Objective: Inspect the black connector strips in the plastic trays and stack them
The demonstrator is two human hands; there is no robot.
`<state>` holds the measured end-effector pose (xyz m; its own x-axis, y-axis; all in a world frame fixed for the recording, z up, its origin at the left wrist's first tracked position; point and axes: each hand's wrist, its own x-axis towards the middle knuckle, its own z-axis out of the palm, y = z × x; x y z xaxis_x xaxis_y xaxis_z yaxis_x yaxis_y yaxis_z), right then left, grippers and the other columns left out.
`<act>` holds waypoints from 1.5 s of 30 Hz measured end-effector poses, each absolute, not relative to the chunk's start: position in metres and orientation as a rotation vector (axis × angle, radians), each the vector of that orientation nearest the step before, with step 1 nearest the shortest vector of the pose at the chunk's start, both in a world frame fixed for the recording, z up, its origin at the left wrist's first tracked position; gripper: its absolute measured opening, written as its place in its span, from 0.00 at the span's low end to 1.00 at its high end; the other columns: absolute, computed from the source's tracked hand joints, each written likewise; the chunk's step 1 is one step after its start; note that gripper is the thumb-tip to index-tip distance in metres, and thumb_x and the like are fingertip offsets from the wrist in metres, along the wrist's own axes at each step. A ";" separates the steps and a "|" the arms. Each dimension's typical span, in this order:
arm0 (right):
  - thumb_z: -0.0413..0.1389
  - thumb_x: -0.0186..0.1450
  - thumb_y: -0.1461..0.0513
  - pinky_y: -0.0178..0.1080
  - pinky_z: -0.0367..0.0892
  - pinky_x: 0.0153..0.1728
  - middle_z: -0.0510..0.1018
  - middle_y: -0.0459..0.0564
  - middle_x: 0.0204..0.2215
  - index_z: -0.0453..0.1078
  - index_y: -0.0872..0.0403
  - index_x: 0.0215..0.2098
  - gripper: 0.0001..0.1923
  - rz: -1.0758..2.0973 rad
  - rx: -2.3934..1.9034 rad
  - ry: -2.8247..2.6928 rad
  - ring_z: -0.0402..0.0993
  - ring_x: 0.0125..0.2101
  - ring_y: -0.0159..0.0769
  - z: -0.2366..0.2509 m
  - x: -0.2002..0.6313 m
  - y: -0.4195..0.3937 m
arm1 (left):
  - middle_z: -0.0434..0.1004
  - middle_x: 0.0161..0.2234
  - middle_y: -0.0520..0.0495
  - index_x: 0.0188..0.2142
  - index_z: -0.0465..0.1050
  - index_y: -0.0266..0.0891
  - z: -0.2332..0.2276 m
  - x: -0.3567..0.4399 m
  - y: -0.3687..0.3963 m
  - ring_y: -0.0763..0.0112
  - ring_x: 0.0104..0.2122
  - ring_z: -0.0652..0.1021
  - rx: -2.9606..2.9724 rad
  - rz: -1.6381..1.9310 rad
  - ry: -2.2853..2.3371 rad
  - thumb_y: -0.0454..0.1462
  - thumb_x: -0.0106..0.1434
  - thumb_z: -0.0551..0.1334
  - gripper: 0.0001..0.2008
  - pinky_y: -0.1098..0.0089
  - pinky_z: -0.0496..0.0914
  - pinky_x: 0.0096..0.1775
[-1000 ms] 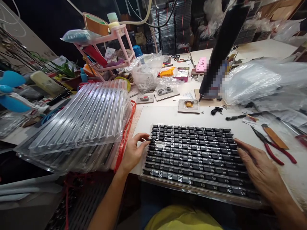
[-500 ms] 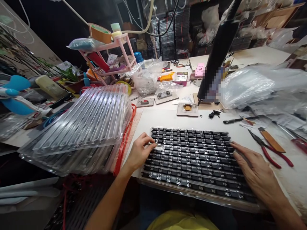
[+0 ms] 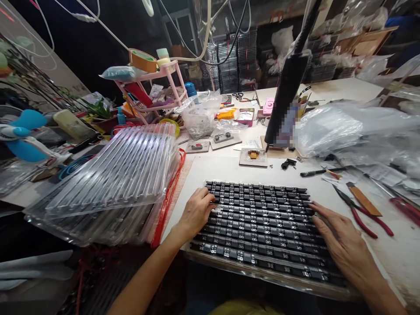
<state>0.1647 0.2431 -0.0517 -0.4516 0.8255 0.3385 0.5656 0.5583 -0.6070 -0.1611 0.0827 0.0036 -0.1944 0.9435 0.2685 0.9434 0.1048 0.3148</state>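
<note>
Clear ribbed plastic tray (image 3: 229,269) of black component strips with white markings (image 3: 262,218), lying at the near edge of the white worktable (image 3: 229,168), front rim overhanging toward the lap. Left hand (image 3: 197,213) at the tray's left end, fingers curled onto the ends of the upper rows, pinching or only pressing not clear. Right hand (image 3: 344,245) flat and open across the right end, palm down, nothing gripped. Risks, as judged: tray tipping off the table edge under uneven pressure from either hand; strips springing out of their grooves if one end lifts while the other stays pinned; neighbouring rows dragged out of order by a sliding palm. Stack of clear corrugated tray lids (image 3: 118,175) just left of the tray, leaning, liable to slide. Red-handled pliers (image 3: 359,212) near the right hand, within snagging range of a sleeve or wrist. Writing: small white characters on every strip, too small to read; no brand or label legible anywhere in view.
</note>
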 end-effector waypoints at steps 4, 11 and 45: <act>0.44 0.67 0.45 0.55 0.60 0.56 0.74 0.51 0.51 0.67 0.48 0.53 0.25 0.552 -1.124 -2.176 0.67 0.53 0.46 -0.049 0.164 0.242 | 0.66 0.32 0.48 0.31 0.71 0.38 0.011 -0.170 0.074 0.68 0.35 0.68 1.970 0.649 2.363 0.31 0.64 0.57 0.06 0.66 0.67 0.37; 0.44 0.67 0.45 0.58 0.59 0.55 0.74 0.50 0.51 0.67 0.46 0.52 0.24 0.556 -1.153 -2.177 0.66 0.53 0.47 -0.048 0.163 0.239 | 0.65 0.31 0.47 0.29 0.75 0.39 0.022 -0.171 0.078 0.68 0.35 0.67 2.070 0.393 2.166 0.29 0.63 0.56 0.11 0.68 0.64 0.35; 0.45 0.66 0.46 0.58 0.59 0.55 0.72 0.50 0.52 0.67 0.46 0.52 0.23 0.575 -1.133 -2.183 0.66 0.54 0.47 -0.044 0.162 0.236 | 0.66 0.36 0.46 0.37 0.76 0.39 0.039 -0.176 0.077 0.65 0.39 0.69 1.939 0.193 1.914 0.27 0.60 0.56 0.12 0.66 0.65 0.41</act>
<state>0.1620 0.2359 -0.0437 -0.4508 0.8357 0.3135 0.5727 0.5402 -0.6165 -0.1760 0.0767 0.0394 0.0493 0.9818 -0.1832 0.9256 0.0240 0.3778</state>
